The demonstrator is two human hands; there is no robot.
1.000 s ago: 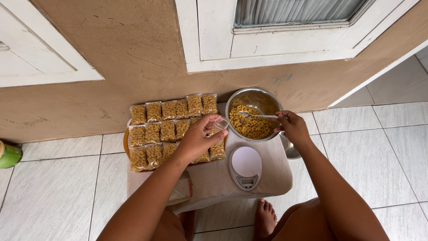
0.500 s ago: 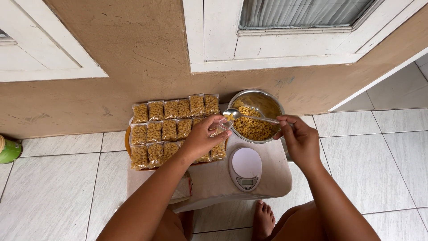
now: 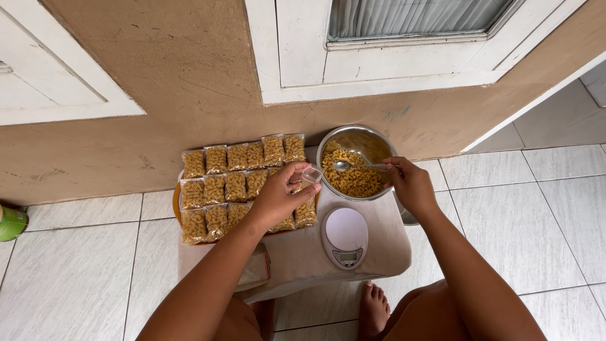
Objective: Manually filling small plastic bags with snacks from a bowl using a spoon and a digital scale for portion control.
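Note:
My left hand point(image 3: 278, 197) holds a small clear plastic bag point(image 3: 312, 173) open just left of a steel bowl point(image 3: 372, 139) of yellow elbow pasta point(image 3: 353, 180). My right hand point(image 3: 410, 184) grips the handle of a metal spoon point(image 3: 351, 166), whose head sits over the pasta inside the bowl. Rows of several filled pasta bags point(image 3: 233, 184) lie on a tray point(image 3: 176, 202) under and left of my left hand. A white kitchen scale point(image 3: 344, 236) rests in front of the bowl on a cloth-covered low table point(image 3: 297, 259).
A tan wall point(image 3: 189, 82) with white door frames stands right behind the table. A green container point(image 3: 11, 222) sits on the tiled floor at far left. My bare foot point(image 3: 375, 309) rests below the table's front edge. A second metal vessel point(image 3: 409, 215) peeks out under my right wrist.
The spoon went from the bowl up to the bag's mouth, then back down into the bowl over the pasta. My left hand stayed in place with the bag.

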